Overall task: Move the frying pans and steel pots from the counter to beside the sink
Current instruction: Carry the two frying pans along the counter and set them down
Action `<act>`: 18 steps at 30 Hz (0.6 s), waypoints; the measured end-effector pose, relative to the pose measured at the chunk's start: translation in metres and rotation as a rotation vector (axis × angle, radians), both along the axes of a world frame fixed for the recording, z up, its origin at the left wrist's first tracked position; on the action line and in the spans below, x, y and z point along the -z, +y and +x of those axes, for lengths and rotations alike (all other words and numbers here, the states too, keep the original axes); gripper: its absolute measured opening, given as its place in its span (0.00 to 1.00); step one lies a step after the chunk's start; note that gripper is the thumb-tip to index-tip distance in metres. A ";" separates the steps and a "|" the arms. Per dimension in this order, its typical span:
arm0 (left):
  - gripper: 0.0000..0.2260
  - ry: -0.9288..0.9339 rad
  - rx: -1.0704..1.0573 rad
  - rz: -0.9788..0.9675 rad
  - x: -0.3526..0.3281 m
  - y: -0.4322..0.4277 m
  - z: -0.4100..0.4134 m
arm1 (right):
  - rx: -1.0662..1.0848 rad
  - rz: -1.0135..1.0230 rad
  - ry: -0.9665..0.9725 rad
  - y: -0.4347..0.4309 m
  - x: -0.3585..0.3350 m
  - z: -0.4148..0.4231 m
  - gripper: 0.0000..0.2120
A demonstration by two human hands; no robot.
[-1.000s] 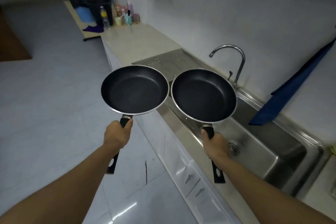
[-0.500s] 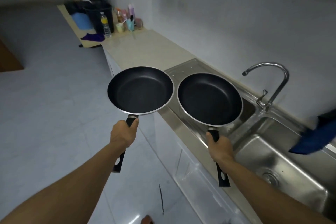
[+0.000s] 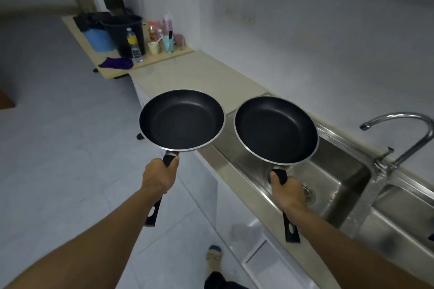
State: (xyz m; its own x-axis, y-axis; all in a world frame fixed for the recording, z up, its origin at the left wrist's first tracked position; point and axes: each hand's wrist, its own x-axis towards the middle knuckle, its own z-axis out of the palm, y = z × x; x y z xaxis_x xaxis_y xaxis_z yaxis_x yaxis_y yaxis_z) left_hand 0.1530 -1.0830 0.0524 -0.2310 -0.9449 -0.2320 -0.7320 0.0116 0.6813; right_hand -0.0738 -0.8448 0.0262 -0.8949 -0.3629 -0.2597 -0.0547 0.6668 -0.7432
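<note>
2 frying pans (image 3: 182, 119) (image 3: 276, 129), 1 per hand (image 3: 159, 177) (image 3: 287, 191); sink (image 3: 340, 171) prob. 2 basins.

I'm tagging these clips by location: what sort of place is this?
Probably a home kitchen: a stainless steel sink with a curved faucet, a long counter, and the left frying pan and right frying pan.

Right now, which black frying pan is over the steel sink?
The right hand's black frying pan; the left hand's pan hangs mostly over the tiled floor.
</note>
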 end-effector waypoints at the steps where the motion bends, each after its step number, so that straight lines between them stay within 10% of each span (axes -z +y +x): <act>1: 0.22 -0.005 0.000 -0.004 0.001 -0.016 -0.004 | -0.001 0.002 0.016 -0.015 0.002 -0.006 0.24; 18: 0.25 -0.035 -0.006 0.042 0.002 -0.279 -0.087 | -0.012 0.021 -0.008 -0.266 0.015 -0.081 0.22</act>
State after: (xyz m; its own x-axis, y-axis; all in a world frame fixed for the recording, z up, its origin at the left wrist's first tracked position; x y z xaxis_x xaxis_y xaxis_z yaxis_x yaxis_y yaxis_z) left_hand 0.0663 -1.3624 0.0502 -0.2163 -0.9355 -0.2794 -0.7551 -0.0212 0.6553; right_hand -0.1551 -1.1104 0.0108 -0.8884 -0.3680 -0.2746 -0.0570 0.6818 -0.7293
